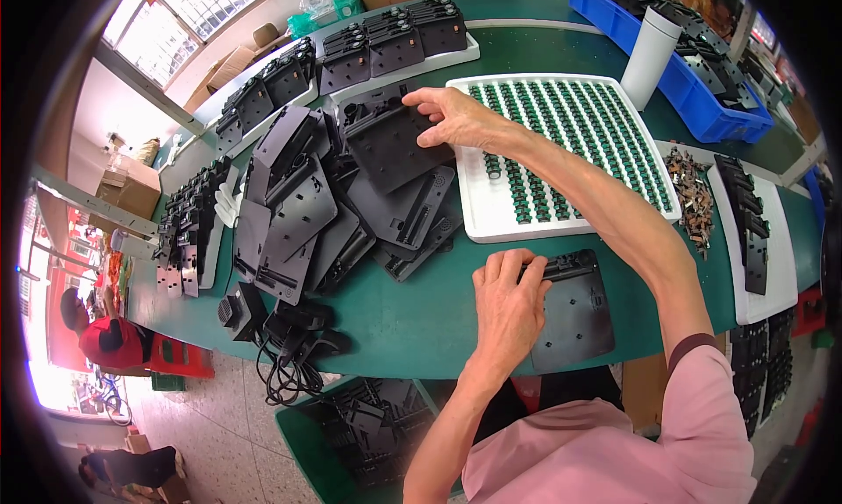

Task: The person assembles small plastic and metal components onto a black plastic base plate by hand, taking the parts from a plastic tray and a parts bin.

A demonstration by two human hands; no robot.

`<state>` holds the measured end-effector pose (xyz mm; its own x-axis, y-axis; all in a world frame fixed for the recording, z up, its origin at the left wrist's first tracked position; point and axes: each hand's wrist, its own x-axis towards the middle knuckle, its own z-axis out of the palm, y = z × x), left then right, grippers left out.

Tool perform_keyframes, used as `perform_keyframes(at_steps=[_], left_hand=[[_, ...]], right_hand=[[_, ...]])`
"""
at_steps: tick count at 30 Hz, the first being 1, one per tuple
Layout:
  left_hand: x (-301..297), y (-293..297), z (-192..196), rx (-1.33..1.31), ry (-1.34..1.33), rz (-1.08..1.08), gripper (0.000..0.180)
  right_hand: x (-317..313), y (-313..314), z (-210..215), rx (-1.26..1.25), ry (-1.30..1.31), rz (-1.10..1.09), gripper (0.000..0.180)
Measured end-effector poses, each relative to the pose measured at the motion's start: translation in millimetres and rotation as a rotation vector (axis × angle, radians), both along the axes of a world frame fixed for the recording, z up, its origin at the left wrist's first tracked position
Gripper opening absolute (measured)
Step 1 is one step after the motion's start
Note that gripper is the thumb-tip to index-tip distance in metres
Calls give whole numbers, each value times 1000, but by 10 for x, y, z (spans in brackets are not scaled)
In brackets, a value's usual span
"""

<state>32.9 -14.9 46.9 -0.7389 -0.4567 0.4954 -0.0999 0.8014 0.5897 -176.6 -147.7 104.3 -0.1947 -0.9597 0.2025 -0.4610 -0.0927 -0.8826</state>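
On the table's near edge lies a black plastic panel (pixel 574 320) with small pegs and a slotted bar along its top. My left hand (pixel 509 307) grips it at the upper left, fingers bent over the bar; that corner is hidden. My right hand (pixel 460 122) reaches left across to a pile of similar panels. Its thumb and fingers are apart over the upper right of the top panel (pixel 386 144), and I see no firm grip. Beneath my right forearm stands a white tray (pixel 478 228) filled with rows of small green-and-black parts.
Loose small metal-and-brown parts (pixel 691 197) lie right of the tray. A white cylinder (pixel 651 57) stands by a blue bin (pixel 719 122). White trays of assembled black units (pixel 395 52) line the back. A black corded device (pixel 241 311) sits left; a green crate (pixel 298 429) stands below.
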Motion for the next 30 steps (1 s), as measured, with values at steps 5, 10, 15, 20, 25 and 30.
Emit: perform_keyframes(at_steps=[5, 10, 15, 20, 25, 30], left_hand=[[1, 4, 4, 0, 2, 1, 32], [6, -10, -13, -4, 0, -6, 31], [16, -20, -7, -19, -9, -11, 31], [7, -12, 5, -9, -12, -11, 31], [2, -10, -4, -3, -2, 6, 31], [-4, 1, -7, 15, 5, 2, 30]], right_hand=[[-22, 128, -89, -93, 120, -142, 60], [-88, 502, 19, -75, 251, -172, 35], [12, 916, -18, 101, 503, -184, 25], [99, 982, -76, 82, 732, -238, 12], [182, 916, -166, -97, 981, -255, 6], [89, 928, -193, -23, 904, -249, 5]])
